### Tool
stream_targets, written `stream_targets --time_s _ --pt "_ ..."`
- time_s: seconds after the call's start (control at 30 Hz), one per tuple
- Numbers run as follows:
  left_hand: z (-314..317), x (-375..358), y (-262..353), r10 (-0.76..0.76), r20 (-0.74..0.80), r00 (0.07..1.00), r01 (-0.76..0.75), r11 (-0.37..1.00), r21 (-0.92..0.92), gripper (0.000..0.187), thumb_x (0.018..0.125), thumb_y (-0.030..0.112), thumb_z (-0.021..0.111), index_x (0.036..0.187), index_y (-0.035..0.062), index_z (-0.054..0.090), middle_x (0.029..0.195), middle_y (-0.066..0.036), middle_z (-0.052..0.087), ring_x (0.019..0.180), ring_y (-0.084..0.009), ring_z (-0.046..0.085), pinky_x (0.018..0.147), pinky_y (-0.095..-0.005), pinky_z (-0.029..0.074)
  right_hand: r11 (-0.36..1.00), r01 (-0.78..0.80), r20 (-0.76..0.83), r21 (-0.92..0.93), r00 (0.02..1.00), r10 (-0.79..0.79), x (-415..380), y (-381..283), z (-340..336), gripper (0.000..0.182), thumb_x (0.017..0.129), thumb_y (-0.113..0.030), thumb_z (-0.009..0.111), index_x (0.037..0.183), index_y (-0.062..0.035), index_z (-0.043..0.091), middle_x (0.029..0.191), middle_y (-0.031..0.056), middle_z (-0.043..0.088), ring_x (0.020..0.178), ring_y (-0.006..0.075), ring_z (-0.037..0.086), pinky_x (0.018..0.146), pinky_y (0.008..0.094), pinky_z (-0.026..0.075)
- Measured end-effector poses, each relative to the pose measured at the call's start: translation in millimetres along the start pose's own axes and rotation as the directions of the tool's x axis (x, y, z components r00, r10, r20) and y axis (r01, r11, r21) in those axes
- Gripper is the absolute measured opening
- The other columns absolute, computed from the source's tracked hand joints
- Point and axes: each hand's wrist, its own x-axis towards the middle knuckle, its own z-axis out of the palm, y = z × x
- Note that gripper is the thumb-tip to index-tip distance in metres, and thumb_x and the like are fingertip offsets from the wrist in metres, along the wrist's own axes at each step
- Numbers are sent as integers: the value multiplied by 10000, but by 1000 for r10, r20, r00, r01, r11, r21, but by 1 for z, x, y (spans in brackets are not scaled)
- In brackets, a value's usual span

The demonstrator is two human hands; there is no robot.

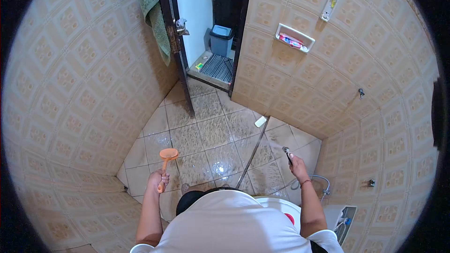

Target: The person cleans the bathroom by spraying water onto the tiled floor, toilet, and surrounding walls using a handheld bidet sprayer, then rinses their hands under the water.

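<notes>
A brush [168,153] is being gripped by the left hand [158,179], a sprayer [287,151] by the right hand [298,168], best aimed at the floor [213,132].

Wet tiled floor [213,133], brown-smudged; 1 white block [260,121] on it.

Legible text: none. Pink-and-blue packet [291,42], in white wall dish [300,36], well ahead of the right hand [298,167]: any lettering too small to read. Yellow-green packet [199,66], beside striped mat [217,68], well ahead of the left hand [158,181]: likewise unreadable.
</notes>
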Motion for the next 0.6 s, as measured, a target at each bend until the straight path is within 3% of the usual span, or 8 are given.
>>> stream_targets --time_s 0.1,0.23,0.6 --pt "-2 1 -2 -36 -2 999 36 999 0 67 815 70 339 878 51 324 668 -87 391 406 -79 334 310 -175 294 998 -2 -81 61 997 7 -2 -13 -3 376 848 -344 415 595 -67 427 507 -18 359 441 69 321 407 232 271" --pt "3 -8 1 -15 5 1000 15 1000 -12 64 817 71 340 874 51 321 674 -87 389 407 -77 333 310 -172 290 992 118 -154 55 982 -108 8 -18 -4 431 857 -392 362 583 -66 426 462 -14 373 398 79 344 381 230 264" --pt "-5 -7 -1 -17 -1 1000 17 1000 -21 80 819 80 341 891 57 315 695 -93 396 407 -75 336 310 -169 293 984 167 -131 56 979 -158 21 -43 5 465 860 -420 322 595 -56 435 458 -11 371 385 84 336 380 231 263"
